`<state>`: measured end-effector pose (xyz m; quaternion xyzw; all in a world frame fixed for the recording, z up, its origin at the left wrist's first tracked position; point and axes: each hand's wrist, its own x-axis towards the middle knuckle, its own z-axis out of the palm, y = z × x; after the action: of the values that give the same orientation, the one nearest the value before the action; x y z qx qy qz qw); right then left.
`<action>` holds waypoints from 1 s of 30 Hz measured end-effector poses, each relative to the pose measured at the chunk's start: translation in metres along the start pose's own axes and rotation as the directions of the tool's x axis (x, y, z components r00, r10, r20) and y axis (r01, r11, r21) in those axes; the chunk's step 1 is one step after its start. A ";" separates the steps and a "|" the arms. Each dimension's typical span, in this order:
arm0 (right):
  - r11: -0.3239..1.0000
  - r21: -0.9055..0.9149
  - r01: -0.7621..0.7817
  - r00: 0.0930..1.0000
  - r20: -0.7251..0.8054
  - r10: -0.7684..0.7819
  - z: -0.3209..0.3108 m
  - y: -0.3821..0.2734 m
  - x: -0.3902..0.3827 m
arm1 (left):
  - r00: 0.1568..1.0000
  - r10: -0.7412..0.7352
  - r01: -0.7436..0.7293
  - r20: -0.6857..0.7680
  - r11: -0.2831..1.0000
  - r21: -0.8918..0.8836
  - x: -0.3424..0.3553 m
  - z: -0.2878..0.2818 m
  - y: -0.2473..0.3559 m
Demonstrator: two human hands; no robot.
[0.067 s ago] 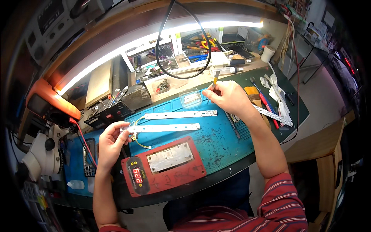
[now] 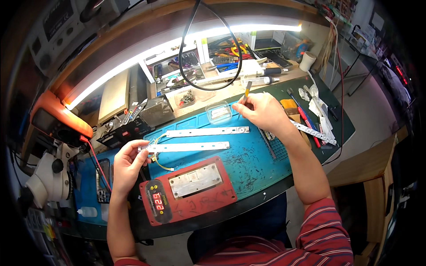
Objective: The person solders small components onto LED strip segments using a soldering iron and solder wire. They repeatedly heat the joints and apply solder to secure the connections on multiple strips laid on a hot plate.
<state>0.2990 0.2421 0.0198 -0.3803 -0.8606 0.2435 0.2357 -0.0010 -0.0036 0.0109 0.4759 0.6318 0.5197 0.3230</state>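
My left hand pinches the left end of a white LED strip, holding it level above the blue work mat. A second LED strip lies just behind it, with thin yellowish wires near the left ends of both. My right hand grips a slim pointed tool with a dark and yellow upper part, its tip pointing down. Left of that tip stands a small clear plastic box with pale pieces inside. In front of the strips sits a red heating plate with a metal block and a lit red display.
An orange meter and a white microscope stand at the left. A black cable loops down over the bench. Pens, a perforated white strip and crumpled tissue lie at the right. Shelves of tools line the back.
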 end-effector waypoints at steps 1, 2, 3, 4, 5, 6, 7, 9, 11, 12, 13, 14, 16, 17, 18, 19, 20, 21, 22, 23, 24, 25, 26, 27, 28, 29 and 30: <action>1.000 -0.007 -0.007 1.000 0.003 0.007 -0.001 -0.001 0.000 | 1.000 -0.004 0.004 -0.007 1.000 -0.006 -0.001 0.000 0.001; 1.000 -0.013 -0.014 1.000 0.007 0.014 -0.002 -0.004 0.000 | 1.000 -0.002 0.002 -0.010 1.000 0.001 -0.001 0.000 0.002; 1.000 -0.022 -0.023 1.000 0.010 0.023 -0.003 -0.004 -0.001 | 1.000 0.000 0.000 -0.011 1.000 0.006 -0.001 0.000 0.002; 1.000 -0.022 -0.014 0.999 -0.043 0.013 -0.003 -0.004 -0.001 | 1.000 0.002 -0.002 -0.012 1.000 0.010 -0.001 0.001 0.002; 1.000 -0.022 -0.005 0.995 -0.095 0.003 -0.003 -0.003 0.000 | 1.000 0.004 -0.003 -0.018 1.000 0.014 -0.001 0.001 0.003; 1.000 -0.026 0.000 0.989 -0.148 -0.004 -0.004 -0.001 0.000 | 1.000 0.005 -0.005 -0.020 1.000 0.015 -0.001 0.002 0.004; 1.000 0.005 -0.010 0.980 -0.199 0.011 -0.003 0.002 0.002 | 1.000 0.007 -0.007 -0.023 1.000 0.016 0.000 0.003 0.004; 0.998 0.066 -0.021 0.954 -0.296 0.039 -0.002 0.009 0.006 | 1.000 0.004 -0.003 -0.025 1.000 0.020 0.000 0.003 0.003; 0.999 0.028 -0.042 0.953 -0.300 0.048 -0.004 0.011 0.007 | 1.000 0.009 -0.008 -0.029 1.000 0.022 0.000 0.002 0.002; 0.998 0.011 -0.055 0.952 -0.302 0.055 -0.005 0.012 0.006 | 1.000 0.013 -0.012 -0.028 1.000 0.024 0.000 0.002 0.002; 0.994 -0.056 -0.094 0.959 -0.273 0.075 -0.006 0.014 0.006 | 0.999 0.017 -0.016 -0.027 1.000 0.025 0.000 0.002 0.002; 0.984 -0.124 -0.131 0.964 -0.245 0.097 -0.007 0.015 0.007 | 1.000 0.014 -0.014 -0.028 1.000 0.024 0.000 0.002 0.002; 0.964 -0.195 -0.180 0.971 -0.193 0.142 -0.007 0.014 0.007 | 0.999 0.008 -0.007 -0.037 1.000 0.024 0.000 0.002 0.002; 0.960 -0.199 -0.198 0.972 -0.168 0.166 -0.006 0.010 0.006 | 0.999 0.006 -0.005 -0.038 1.000 0.029 -0.001 0.001 0.002; 0.954 -0.208 -0.218 0.971 -0.147 0.189 -0.008 0.008 0.004 | 0.999 0.008 -0.007 -0.036 1.000 0.030 -0.001 0.002 0.001; 0.955 -0.211 -0.210 0.974 -0.127 0.186 -0.007 0.009 0.002 | 0.999 0.009 -0.008 -0.034 0.999 0.032 -0.001 0.002 0.001; 0.960 -0.202 -0.193 0.979 -0.107 0.174 -0.007 0.009 0.002 | 0.999 0.010 -0.009 -0.036 1.000 0.030 0.001 0.002 0.001; 0.965 -0.193 -0.180 0.982 -0.086 0.166 -0.007 0.008 0.001 | 0.999 0.009 -0.008 -0.034 1.000 0.027 0.001 0.003 0.002; 0.969 -0.183 -0.167 0.985 -0.067 0.158 -0.006 0.007 0.000 | 0.999 0.007 -0.007 -0.031 1.000 0.024 0.001 0.004 0.003; 0.981 -0.170 -0.094 0.990 -0.116 0.075 -0.001 0.007 0.000 | 0.999 0.004 -0.003 -0.033 0.999 0.035 0.000 0.003 0.003; 0.983 -0.143 -0.112 0.992 -0.065 0.104 0.001 0.003 0.001 | 0.999 0.003 -0.001 -0.035 0.999 0.042 -0.001 0.002 0.002; 0.987 -0.125 -0.099 0.993 -0.071 0.090 0.002 -0.001 0.000 | 0.999 0.007 -0.005 -0.032 0.999 0.045 -0.001 0.001 0.002; 0.991 -0.107 -0.084 0.994 -0.078 0.076 0.002 -0.004 -0.001 | 0.999 -0.002 0.002 -0.033 1.000 0.025 -0.002 0.001 0.001; 0.988 -0.137 -0.069 0.995 -0.077 0.059 0.004 -0.002 -0.002 | 1.000 0.000 0.000 -0.026 1.000 0.015 -0.001 0.001 0.000; 0.984 -0.160 -0.080 0.995 -0.069 0.070 0.003 -0.001 -0.002 | 1.000 0.002 -0.002 -0.019 1.000 0.004 0.000 0.003 0.001; 0.979 -0.184 -0.091 0.995 -0.060 0.081 0.001 -0.001 -0.002 | 1.000 -0.001 0.001 -0.010 1.000 0.002 0.001 0.004 0.002; 0.975 -0.198 -0.098 0.995 -0.048 0.090 0.002 -0.001 -0.002 | 1.000 0.001 -0.001 -0.007 1.000 0.002 0.001 0.004 0.002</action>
<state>0.2989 0.2392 0.0186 -0.4470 -0.8570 0.1595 0.2010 0.0028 -0.0009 0.0120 0.4747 0.6331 0.5211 0.3199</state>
